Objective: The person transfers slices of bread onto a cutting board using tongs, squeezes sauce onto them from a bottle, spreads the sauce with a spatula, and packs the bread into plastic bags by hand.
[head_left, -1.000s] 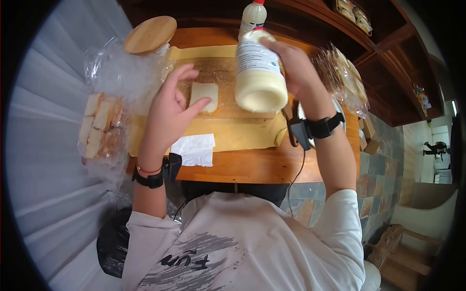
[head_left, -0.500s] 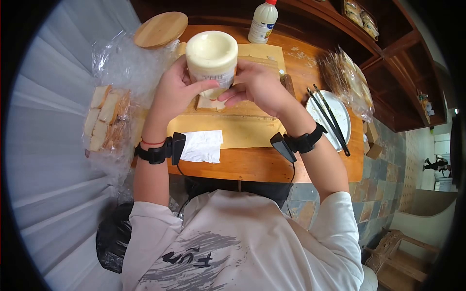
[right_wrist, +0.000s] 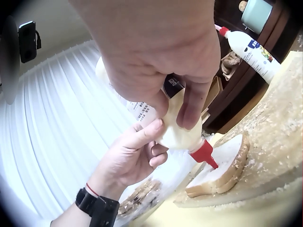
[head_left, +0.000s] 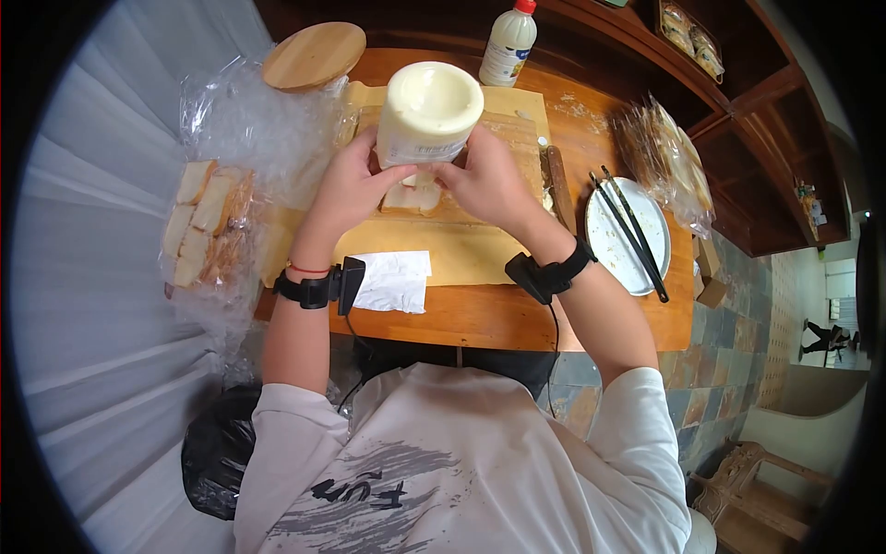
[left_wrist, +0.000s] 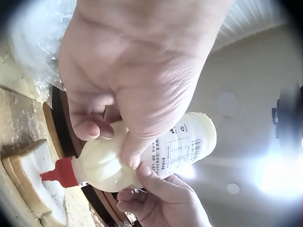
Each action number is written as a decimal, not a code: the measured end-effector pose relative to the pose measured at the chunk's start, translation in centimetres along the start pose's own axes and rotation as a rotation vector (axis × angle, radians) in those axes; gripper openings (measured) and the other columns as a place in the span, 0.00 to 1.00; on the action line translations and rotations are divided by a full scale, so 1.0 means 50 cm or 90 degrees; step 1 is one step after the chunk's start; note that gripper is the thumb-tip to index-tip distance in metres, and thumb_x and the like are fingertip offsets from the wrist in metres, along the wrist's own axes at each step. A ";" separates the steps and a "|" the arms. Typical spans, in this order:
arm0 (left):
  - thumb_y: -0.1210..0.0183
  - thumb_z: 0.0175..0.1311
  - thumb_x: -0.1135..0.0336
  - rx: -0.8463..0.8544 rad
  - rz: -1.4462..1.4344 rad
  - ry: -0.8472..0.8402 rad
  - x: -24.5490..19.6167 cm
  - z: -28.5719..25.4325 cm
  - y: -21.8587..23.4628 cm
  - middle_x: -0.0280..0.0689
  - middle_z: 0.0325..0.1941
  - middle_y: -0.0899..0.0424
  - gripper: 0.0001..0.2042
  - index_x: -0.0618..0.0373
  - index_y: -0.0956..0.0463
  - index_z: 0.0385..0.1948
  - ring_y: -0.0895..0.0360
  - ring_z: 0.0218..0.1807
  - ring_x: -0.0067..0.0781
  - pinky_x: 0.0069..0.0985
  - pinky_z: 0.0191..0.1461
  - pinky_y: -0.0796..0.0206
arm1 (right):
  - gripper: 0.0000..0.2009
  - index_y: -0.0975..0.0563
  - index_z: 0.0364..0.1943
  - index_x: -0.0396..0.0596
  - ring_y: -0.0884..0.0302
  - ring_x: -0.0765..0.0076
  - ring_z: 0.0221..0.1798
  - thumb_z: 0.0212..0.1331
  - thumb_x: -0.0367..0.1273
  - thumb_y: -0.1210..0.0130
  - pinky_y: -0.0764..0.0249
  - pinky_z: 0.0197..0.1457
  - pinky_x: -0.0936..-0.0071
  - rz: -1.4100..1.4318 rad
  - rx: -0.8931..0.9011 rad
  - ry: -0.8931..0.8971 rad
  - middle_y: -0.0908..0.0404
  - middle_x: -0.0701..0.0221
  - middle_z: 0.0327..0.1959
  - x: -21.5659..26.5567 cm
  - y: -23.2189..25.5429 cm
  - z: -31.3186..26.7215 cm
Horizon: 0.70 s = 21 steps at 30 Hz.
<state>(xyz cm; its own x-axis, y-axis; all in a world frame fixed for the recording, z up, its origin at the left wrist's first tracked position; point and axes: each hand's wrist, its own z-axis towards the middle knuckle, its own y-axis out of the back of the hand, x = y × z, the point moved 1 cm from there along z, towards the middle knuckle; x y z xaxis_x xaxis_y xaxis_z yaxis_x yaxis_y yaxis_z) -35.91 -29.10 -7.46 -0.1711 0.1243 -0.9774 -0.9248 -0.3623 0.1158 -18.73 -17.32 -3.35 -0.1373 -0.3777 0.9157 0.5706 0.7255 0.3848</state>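
Both hands grip a cream-coloured squeeze bottle (head_left: 429, 115) turned upside down, its base facing up. The left hand (head_left: 355, 185) holds its left side, and the right hand (head_left: 494, 180) holds the other, with both thumbs pressed on the label side. In the left wrist view the red nozzle (left_wrist: 64, 173) points down at a slice of white bread (left_wrist: 35, 177). From the right wrist view, the nozzle tip sits right at the upper face of the bread slice (right_wrist: 225, 163). The slice lies on a crumb-covered wooden board (head_left: 471, 210).
Another red-capped bottle (head_left: 508, 51) stands at the back. To the right are a wooden-handled tool (head_left: 559, 185), a white plate (head_left: 651, 222) bearing two long black sticks (head_left: 637, 235), and bagged bread (head_left: 678, 166). Left lie bagged bread pieces (head_left: 198, 226), a round wooden board (head_left: 314, 55) and white paper (head_left: 397, 282).
The right hand has brought the bottle left and tipped it nozzle-down over the bread. The left hand has taken hold of it too, and the right hand has resettled its grip.
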 end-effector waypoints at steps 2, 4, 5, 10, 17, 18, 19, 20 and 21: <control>0.31 0.65 0.73 -0.010 -0.005 -0.007 0.001 0.002 -0.004 0.36 0.49 0.15 0.22 0.64 0.26 0.59 0.18 0.46 0.19 0.22 0.50 0.24 | 0.21 0.26 0.58 0.38 0.13 0.48 0.50 0.61 0.26 0.34 0.18 0.53 0.60 -0.038 -0.016 0.016 0.13 0.52 0.49 0.005 0.000 -0.003; 0.31 0.65 0.73 -0.022 -0.008 -0.015 0.000 0.005 -0.006 0.36 0.49 0.14 0.21 0.64 0.25 0.58 0.18 0.46 0.20 0.22 0.51 0.25 | 0.21 0.26 0.58 0.38 0.13 0.45 0.51 0.62 0.26 0.36 0.18 0.54 0.59 -0.065 -0.031 0.025 0.13 0.51 0.48 0.010 0.000 -0.002; 0.30 0.64 0.73 -0.026 0.002 -0.012 0.001 0.008 -0.007 0.36 0.49 0.14 0.21 0.64 0.25 0.58 0.18 0.46 0.20 0.22 0.51 0.25 | 0.21 0.26 0.58 0.38 0.13 0.45 0.51 0.62 0.26 0.36 0.18 0.54 0.59 -0.066 -0.031 0.025 0.13 0.51 0.48 0.010 0.000 -0.002; 0.29 0.63 0.71 -0.040 0.019 -0.034 0.002 0.023 -0.014 0.35 0.48 0.13 0.22 0.64 0.23 0.57 0.19 0.46 0.20 0.23 0.51 0.26 | 0.20 0.26 0.56 0.38 0.15 0.40 0.51 0.60 0.24 0.37 0.19 0.53 0.57 -0.084 -0.060 0.024 0.14 0.48 0.46 -0.001 0.005 0.001; 0.28 0.61 0.70 -0.028 0.092 0.009 -0.028 0.024 -0.029 0.37 0.48 0.12 0.22 0.64 0.22 0.57 0.18 0.46 0.21 0.24 0.52 0.26 | 0.19 0.25 0.55 0.37 0.15 0.40 0.49 0.59 0.24 0.37 0.19 0.51 0.58 -0.102 -0.070 0.018 0.14 0.47 0.45 0.002 0.020 -0.007; 0.28 0.61 0.70 -0.023 0.116 0.045 -0.040 0.021 -0.031 0.37 0.49 0.12 0.22 0.64 0.22 0.57 0.18 0.46 0.21 0.24 0.52 0.26 | 0.19 0.25 0.55 0.37 0.14 0.40 0.49 0.59 0.24 0.37 0.19 0.51 0.58 -0.084 -0.073 0.012 0.14 0.47 0.45 -0.001 0.021 -0.009; 0.28 0.61 0.70 -0.023 0.115 0.044 -0.047 0.018 -0.033 0.37 0.49 0.12 0.22 0.64 0.22 0.57 0.18 0.46 0.21 0.24 0.52 0.26 | 0.19 0.25 0.55 0.37 0.14 0.41 0.49 0.59 0.25 0.36 0.19 0.51 0.58 -0.065 -0.077 0.005 0.14 0.47 0.45 -0.004 0.022 -0.010; 0.29 0.62 0.71 -0.021 0.113 0.040 -0.053 0.016 -0.035 0.37 0.49 0.12 0.22 0.64 0.22 0.57 0.17 0.46 0.21 0.24 0.52 0.25 | 0.19 0.25 0.55 0.37 0.14 0.41 0.49 0.59 0.25 0.36 0.19 0.51 0.58 -0.066 -0.078 0.005 0.14 0.47 0.45 -0.008 0.022 -0.011; 0.29 0.62 0.72 -0.019 0.110 0.035 -0.057 0.014 -0.038 0.38 0.49 0.12 0.22 0.65 0.22 0.57 0.17 0.46 0.22 0.24 0.51 0.24 | 0.19 0.25 0.55 0.36 0.13 0.44 0.47 0.59 0.24 0.36 0.18 0.50 0.59 -0.060 -0.073 0.006 0.13 0.49 0.44 -0.011 0.022 -0.012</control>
<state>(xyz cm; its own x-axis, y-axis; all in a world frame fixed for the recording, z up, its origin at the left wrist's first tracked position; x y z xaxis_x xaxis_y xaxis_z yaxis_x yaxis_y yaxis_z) -33.90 -28.11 -4.78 -0.3074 0.0071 -0.9516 -0.8727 -0.4007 0.2789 -17.52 -16.65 -3.52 -0.1876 -0.4463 0.8750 0.6441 0.6167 0.4526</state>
